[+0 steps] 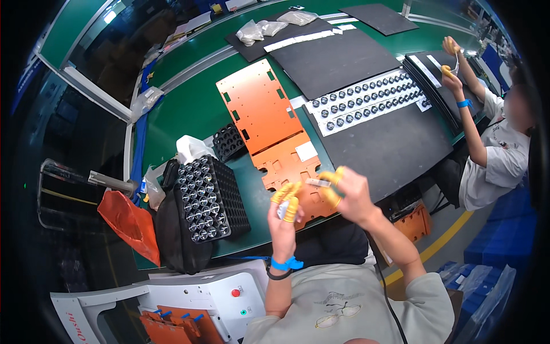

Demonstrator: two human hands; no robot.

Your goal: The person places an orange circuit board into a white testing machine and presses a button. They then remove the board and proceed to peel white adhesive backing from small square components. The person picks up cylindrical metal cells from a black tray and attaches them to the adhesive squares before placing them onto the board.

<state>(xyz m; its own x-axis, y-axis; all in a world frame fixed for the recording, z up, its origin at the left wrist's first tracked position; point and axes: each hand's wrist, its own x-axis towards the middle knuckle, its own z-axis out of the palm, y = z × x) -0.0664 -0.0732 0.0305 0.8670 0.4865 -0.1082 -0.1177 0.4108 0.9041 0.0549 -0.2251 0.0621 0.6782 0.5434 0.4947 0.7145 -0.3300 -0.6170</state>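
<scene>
Yellow finger cots cover the fingertips of both my hands. My left hand [283, 221] is closed on a small whitish piece [282, 210], too small to name. To its right, my right hand [354, 198] pinches a small flat silvery-white strip [318, 182] between thumb and fingers. Both hands hover over the near end of an orange panel [258, 109], whose lower part has notches and shallow pockets. A white rectangular label [306, 151] lies on that part, just beyond my hands.
Left of the panel stands a stack of black trays [200, 198] with round silver-topped parts. White strips [366, 100] bearing rows of black round pieces lie on a black mat [389, 143] at right. Plastic bags [275, 27] sit at the back. A co-worker [492, 143] works at far right.
</scene>
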